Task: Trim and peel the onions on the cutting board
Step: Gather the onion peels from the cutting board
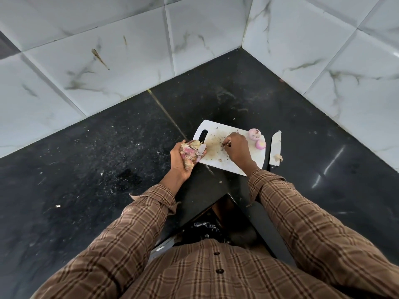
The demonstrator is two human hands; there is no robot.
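Black surface point(86, 169) in a corner w/ white marble-look wall tiles point(108, 61) behind and to the right; small bits of debris scattered across it.

Left hand point(183, 157): palm up, just off the board's left edge, fingers curled around a pile of peels point(191, 151), pink and tan skins bunched together. Closed on them, loosely cupped.

Board point(216, 162): white, slot handle at its left end, sits near the surface front edge, angled. Middle is stained brownish w/ dark specks.

Right hand point(237, 149): palm down over board centre, fingertips point(226, 144) pinched at a small scrap on the board. Can't tell if it's actually gripped, too small.

Onions point(257, 138): two peeled, pinkish-white, at the board's far right end, touching each other. Rear one has dark specks on top; front one shows a cut face.

Knife point(275, 148): on the surface just right of the board, parallel to its edge, blade pointing away, black handle toward the person. Small tan trim piece point(278, 157) resting on the blade near the handle.

Both sleeves brown plaid.
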